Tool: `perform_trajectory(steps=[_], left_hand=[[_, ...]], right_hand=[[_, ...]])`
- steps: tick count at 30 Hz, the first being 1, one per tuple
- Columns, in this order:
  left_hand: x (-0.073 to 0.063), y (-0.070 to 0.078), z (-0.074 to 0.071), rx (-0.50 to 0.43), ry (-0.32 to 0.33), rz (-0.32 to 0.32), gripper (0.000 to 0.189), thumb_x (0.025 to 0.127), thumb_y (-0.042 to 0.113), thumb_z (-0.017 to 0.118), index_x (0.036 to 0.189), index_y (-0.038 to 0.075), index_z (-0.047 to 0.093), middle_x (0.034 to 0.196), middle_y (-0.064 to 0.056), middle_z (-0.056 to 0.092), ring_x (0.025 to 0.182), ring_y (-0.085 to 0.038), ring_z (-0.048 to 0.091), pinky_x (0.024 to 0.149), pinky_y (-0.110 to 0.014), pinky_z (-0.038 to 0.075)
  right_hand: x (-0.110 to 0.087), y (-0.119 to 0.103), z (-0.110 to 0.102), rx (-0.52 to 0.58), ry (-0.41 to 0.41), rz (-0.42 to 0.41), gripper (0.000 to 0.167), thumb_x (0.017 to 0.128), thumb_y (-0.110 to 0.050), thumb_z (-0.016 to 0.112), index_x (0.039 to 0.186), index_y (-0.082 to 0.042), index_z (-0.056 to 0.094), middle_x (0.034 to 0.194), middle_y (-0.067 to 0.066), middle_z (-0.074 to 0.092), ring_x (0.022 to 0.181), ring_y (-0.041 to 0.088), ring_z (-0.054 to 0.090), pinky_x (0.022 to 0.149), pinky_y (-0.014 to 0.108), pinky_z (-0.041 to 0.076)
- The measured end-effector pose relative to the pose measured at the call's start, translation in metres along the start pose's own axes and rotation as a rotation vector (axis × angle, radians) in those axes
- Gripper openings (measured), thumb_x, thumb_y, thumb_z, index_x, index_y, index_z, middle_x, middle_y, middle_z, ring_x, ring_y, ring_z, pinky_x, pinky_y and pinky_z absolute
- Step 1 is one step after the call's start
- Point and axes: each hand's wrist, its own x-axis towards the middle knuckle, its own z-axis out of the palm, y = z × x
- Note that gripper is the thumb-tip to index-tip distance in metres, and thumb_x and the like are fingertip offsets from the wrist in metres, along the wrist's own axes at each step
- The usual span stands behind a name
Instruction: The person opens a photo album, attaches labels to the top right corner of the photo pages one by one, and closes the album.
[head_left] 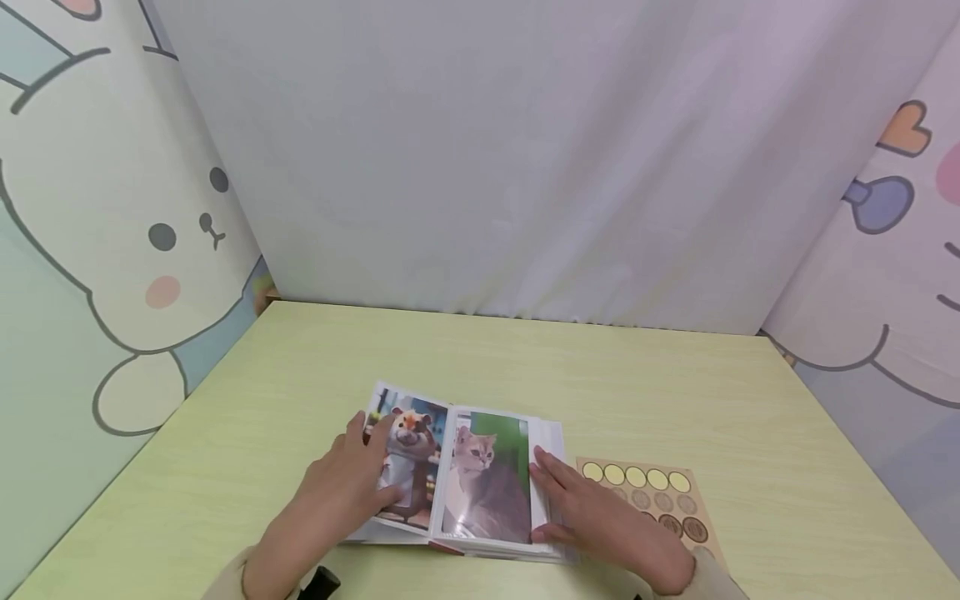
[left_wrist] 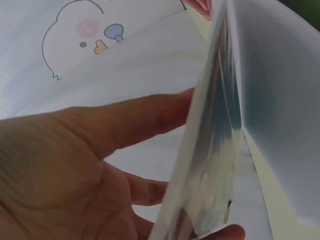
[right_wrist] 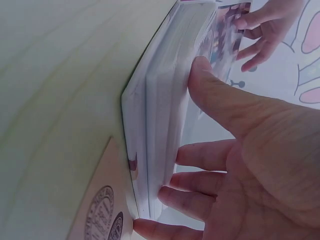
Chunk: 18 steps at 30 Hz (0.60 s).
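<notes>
An open photo album (head_left: pixel 554 467) lies on the table with clear-pocket pages. Its left page (head_left: pixel 422 508) shows an animal in an apron, its right page (head_left: pixel 487 492) a cat. My left hand (head_left: pixel 348 471) holds the left page at its outer edge, thumb over the picture. In the left wrist view that page (left_wrist: pixel 200 135) stands edge-on, with digits on both sides. My right hand (head_left: pixel 600 508) rests at the album's right edge; in the right wrist view its thumb lies on top and the extended fingers touch the page stack (right_wrist: pixel 165 110).
To the right of the album, partly under my right forearm, lies a tan sheet (head_left: pixel 671 477) with rows of round coin-like prints. A pale curtain (head_left: pixel 495 167) hangs behind the table (head_left: pixel 480 350). Cartoon-printed fabric (head_left: pixel 120 250) stands along the sides.
</notes>
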Motion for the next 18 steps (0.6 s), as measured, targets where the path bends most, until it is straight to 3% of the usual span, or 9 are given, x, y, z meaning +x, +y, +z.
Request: perform_trajectory(steps=[5, 14, 18], left_hand=[[0.005, -0.003, 0.008, -0.020, -0.021, 0.010, 0.089, 0.071, 0.040, 0.077, 0.139, 0.001, 0.035, 0.135, -0.042, 0.031, 0.120, -0.057, 0.034, 0.075, -0.058, 0.050], [0.012, -0.009, 0.018, -0.010, -0.138, -0.016, 0.084, 0.071, 0.048, 0.074, 0.131, -0.003, 0.045, 0.131, -0.047, 0.030, 0.116, -0.060, 0.036, 0.074, -0.060, 0.049], [0.015, -0.011, 0.021, -0.047, -0.210, -0.015, 0.088, 0.071, 0.051, 0.073, 0.131, -0.006, 0.043, 0.132, -0.047, 0.030, 0.117, -0.061, 0.035, 0.081, -0.064, 0.045]], right_hand=[[0.001, 0.000, 0.000, 0.007, -0.001, 0.006, 0.084, 0.083, -0.060, 0.046, 0.137, 0.003, 0.040, 0.148, 0.019, 0.031, 0.134, 0.032, 0.036, 0.103, 0.044, 0.039], [0.001, 0.000, 0.000, 0.000, 0.017, -0.005, 0.082, 0.083, -0.059, 0.047, 0.136, 0.004, 0.042, 0.147, 0.020, 0.034, 0.132, 0.033, 0.037, 0.102, 0.044, 0.040], [0.001, 0.000, 0.000, 0.010, 0.005, 0.007, 0.082, 0.083, -0.058, 0.048, 0.137, 0.003, 0.041, 0.147, 0.019, 0.033, 0.133, 0.032, 0.037, 0.102, 0.043, 0.040]])
